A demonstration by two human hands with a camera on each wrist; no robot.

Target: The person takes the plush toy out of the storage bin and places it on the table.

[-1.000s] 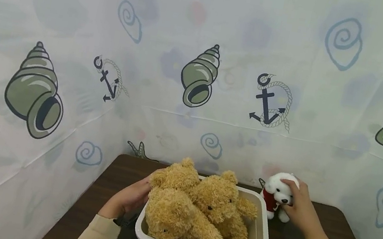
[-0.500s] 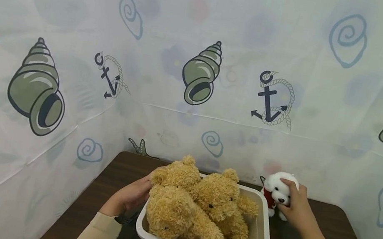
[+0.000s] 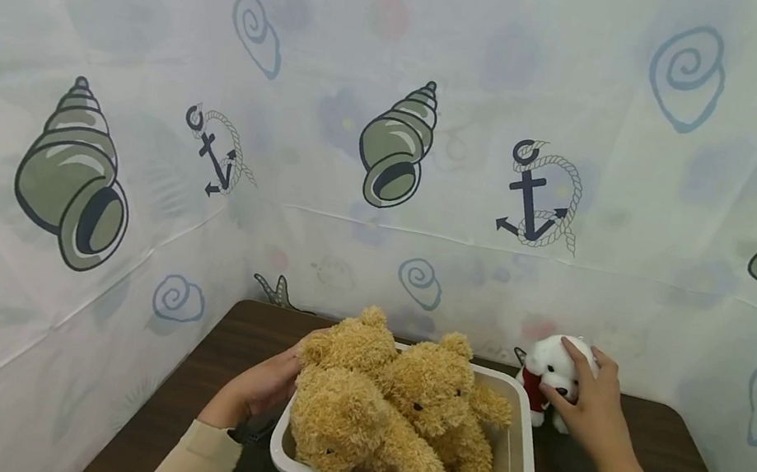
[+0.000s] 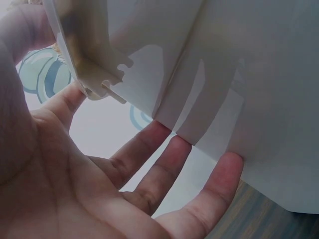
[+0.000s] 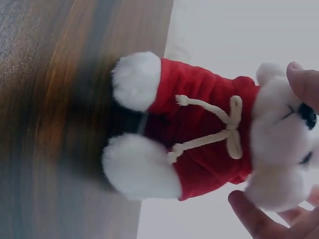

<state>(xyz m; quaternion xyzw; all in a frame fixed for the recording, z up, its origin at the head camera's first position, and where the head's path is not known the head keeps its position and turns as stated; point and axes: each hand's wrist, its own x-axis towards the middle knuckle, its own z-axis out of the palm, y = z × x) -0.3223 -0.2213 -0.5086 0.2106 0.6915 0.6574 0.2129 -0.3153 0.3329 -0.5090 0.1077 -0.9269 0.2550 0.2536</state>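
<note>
Three curly golden teddy bears (image 3: pixel 424 390) are packed in a white plastic bin (image 3: pixel 527 470) on the table. At the bin's left side, my left hand (image 3: pixel 259 387) holds it. In the left wrist view, its thumb is at the rim and its fingertips (image 4: pixel 232 162) press the outer wall. Right of the bin stands a white plush dog (image 5: pixel 204 124) in a red top with a cream drawstring bow. Around its head, my right hand (image 3: pixel 597 414) has its fingers spread, thumb by the muzzle; how firmly it touches is unclear.
The dark wood-grain table (image 3: pixel 658 450) ends close to a pale curtain (image 3: pixel 466 159) printed with shells and anchors. The curtain also hangs along both sides. The plush dog stands near the table's back edge, beside the bin.
My right hand's fingers have spread and loosened around the plush dog's head. The dog's position has barely shifted. My left hand stays at the bin, and the bears keep their places.
</note>
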